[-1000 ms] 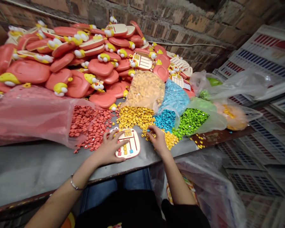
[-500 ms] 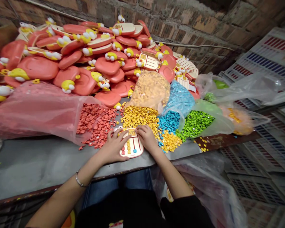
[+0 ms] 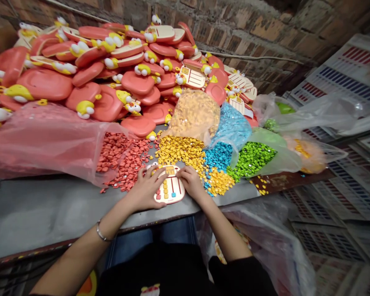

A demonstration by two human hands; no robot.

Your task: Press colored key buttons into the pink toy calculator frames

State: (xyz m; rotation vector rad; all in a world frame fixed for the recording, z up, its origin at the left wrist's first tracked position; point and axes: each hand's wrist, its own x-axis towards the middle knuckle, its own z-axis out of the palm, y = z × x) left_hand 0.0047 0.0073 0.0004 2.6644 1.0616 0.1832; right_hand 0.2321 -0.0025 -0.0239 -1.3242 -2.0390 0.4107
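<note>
A cream toy panel (image 3: 173, 190) with slots lies on the grey table in front of me. Red and yellow square pieces and one blue piece (image 3: 173, 195) sit in its slots. My left hand (image 3: 148, 187) grips the panel from the left, thumb at the lower edge and fingers over the top. At the panel's upper right, my right hand (image 3: 190, 181) has its fingertips pinched together above a slot. What those fingertips hold, if anything, is too small to make out.
Loose red pieces (image 3: 128, 168), yellow pieces (image 3: 181, 152), blue pieces (image 3: 218, 156) and green pieces (image 3: 255, 158) spill from plastic bags. Behind them rises a pile of red toy shells (image 3: 138, 84) against a brick wall (image 3: 228, 31). Printed cartons (image 3: 342, 94) stand at right.
My right fingertips have shifted slightly at the panel's upper right. The left hand still grips the panel; the whole view has moved a little.
</note>
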